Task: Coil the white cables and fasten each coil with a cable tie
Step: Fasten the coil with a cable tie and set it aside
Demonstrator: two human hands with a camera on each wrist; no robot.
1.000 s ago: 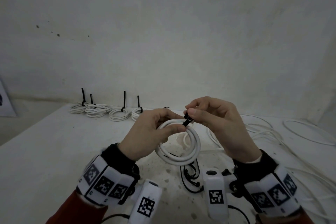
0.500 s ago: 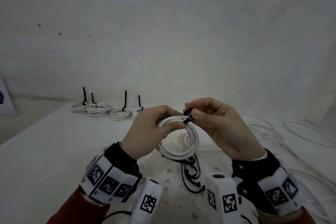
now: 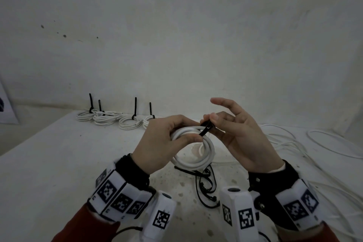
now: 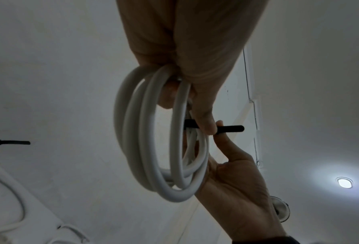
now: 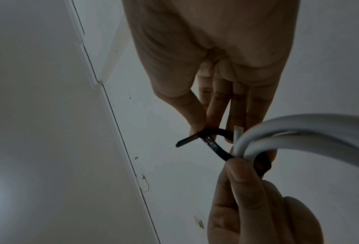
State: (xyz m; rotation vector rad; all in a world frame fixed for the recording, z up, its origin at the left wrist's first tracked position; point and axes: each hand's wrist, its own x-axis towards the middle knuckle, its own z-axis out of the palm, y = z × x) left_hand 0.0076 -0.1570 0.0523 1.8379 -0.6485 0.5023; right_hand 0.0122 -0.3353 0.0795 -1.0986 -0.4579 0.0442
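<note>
above the near tabletop (image 3: 49,163), left hand (image 3: 163,143) grips white coil (image 3: 198,161) steady so right hand (image 3: 241,135), pinching black cable tie (image 3: 205,130), outer fingers spread, can cinch it.

Head cam looks forward-down over counter (image 3: 49,163); both wrist cams close, looking up past palms; all share the coil (image 3: 196,160) (image 4: 153,132) (image 5: 299,132).

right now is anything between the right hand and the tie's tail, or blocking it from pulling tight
Nothing visible does. The right hand already pinches the black cable tie, its tail threaded through the head, around the white coil the left hand holds.
</note>
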